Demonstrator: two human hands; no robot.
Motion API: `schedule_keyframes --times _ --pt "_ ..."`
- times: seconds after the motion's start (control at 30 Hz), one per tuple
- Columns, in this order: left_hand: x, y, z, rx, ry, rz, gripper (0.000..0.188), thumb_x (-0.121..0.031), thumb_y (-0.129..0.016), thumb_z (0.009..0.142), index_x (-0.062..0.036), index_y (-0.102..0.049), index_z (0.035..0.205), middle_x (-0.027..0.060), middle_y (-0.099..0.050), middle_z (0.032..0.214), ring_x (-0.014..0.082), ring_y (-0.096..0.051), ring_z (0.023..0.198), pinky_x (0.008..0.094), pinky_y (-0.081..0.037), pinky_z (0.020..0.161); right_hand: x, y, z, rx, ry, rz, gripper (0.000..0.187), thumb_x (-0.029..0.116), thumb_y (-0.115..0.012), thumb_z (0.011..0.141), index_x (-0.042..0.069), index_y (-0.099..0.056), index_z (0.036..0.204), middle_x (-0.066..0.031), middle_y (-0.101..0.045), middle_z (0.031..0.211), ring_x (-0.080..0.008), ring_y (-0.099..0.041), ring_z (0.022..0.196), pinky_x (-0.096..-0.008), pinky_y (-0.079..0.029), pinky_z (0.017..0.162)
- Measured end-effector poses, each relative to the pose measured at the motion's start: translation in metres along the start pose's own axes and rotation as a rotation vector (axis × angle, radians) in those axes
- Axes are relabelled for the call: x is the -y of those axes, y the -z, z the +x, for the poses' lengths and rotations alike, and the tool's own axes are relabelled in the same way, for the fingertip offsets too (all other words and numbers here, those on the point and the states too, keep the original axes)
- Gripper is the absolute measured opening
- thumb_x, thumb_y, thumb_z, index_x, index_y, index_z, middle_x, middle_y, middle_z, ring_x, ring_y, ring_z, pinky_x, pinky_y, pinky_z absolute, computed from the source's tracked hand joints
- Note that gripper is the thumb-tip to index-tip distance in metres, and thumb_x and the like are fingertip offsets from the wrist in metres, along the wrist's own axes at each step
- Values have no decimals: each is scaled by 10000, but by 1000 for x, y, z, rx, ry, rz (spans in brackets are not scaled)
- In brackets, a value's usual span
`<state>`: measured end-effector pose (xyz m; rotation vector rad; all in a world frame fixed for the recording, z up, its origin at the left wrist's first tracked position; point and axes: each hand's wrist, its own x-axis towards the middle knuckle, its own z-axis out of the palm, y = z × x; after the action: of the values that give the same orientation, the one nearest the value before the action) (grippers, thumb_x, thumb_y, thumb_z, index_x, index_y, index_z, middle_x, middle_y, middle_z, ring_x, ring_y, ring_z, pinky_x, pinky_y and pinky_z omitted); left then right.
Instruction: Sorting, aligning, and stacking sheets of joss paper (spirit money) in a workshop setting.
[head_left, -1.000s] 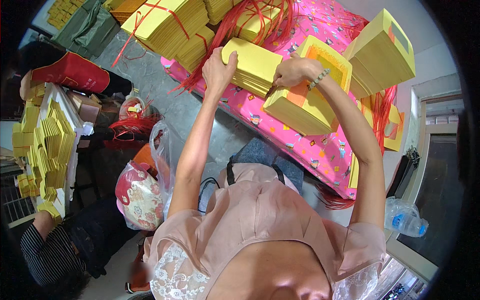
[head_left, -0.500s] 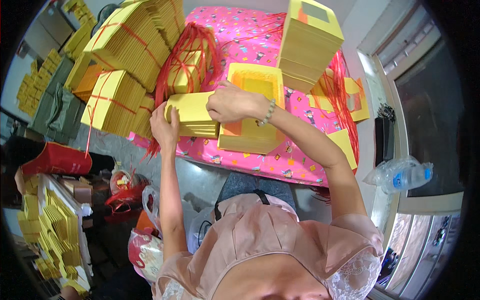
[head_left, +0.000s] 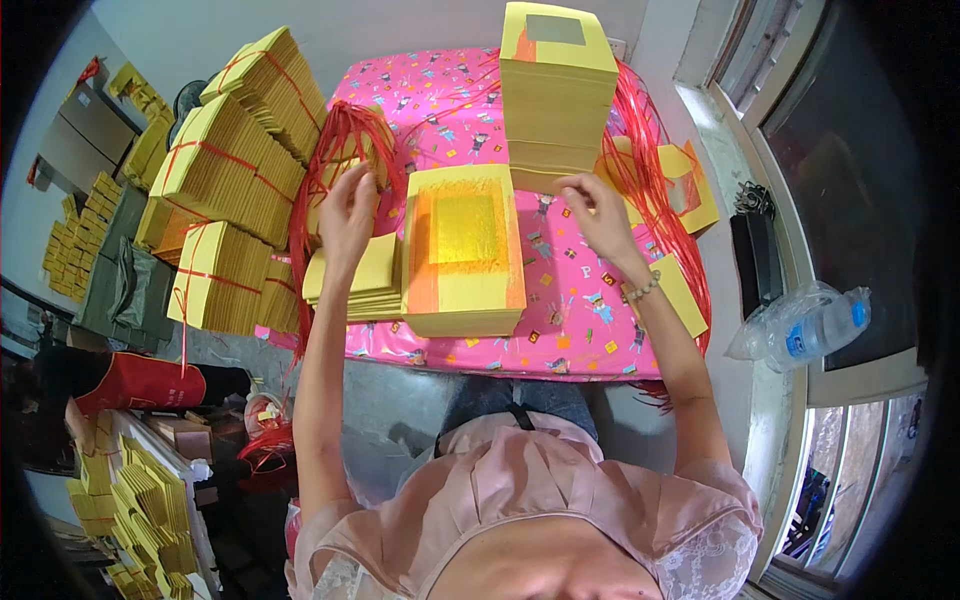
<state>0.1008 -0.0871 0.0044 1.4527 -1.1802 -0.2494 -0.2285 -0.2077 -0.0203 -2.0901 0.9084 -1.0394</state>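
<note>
My left hand (head_left: 348, 215) is raised at the hanging bundle of red ribbons (head_left: 318, 165), its fingers bent together; whether a ribbon is between them cannot be made out. Below its wrist lies a low stack of yellow paper (head_left: 375, 268). Beside that, in front of me, is a thicker yellow paper stack (head_left: 465, 290) whose top sheet bears an orange border and a gold square. My right hand (head_left: 602, 218) hovers by the lower right corner of a tall yellow paper stack (head_left: 558, 110), fingers loosely curled and apart, with nothing visible in them.
Ribbon-tied yellow bundles (head_left: 225, 165) stand along the left. The table has a pink patterned cover (head_left: 450, 110). More red ribbons (head_left: 655, 190) and loose yellow sheets (head_left: 680, 300) lie at the right. A plastic bottle (head_left: 825, 320) rests by the window. Another person's red-clad body (head_left: 150, 382) is lower left.
Both hands have left the low yellow stack. My left hand has moved up to the red ribbons, while my right hand has swung right to the tall stack. The view has shifted.
</note>
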Motion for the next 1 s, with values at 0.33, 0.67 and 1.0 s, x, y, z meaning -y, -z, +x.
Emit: schedule_keyframes --times 0.33,0.67,1.0 --pt "8 -134 94 543 585 -316 625 -443 -416 1010 62 -413 1379 187 -561 1295 263 -555 1184 377 -428 1004 -101 24 38 -228 -73 -180 428 192 -608 915 -22 -504 1271 -195 -566 1176 -284 -639 994 -397 -486 883" --pt "17 -183 111 716 686 -227 773 -595 -196 995 19 -347 1441 209 -473 1400 295 -481 1275 438 -337 1082 -106 33 68 -128 -67 -388 453 267 -691 854 -12 -596 1198 -219 -650 1070 -368 -628 996 -434 -499 807" --pt "-11 -184 108 624 571 -118 872 -671 -176 951 22 -300 1465 252 -545 1321 308 -548 1194 436 -371 1009 -102 37 74 -183 -96 -329 349 223 -728 834 12 -662 1104 -139 -718 947 -230 -707 876 -342 -539 765"
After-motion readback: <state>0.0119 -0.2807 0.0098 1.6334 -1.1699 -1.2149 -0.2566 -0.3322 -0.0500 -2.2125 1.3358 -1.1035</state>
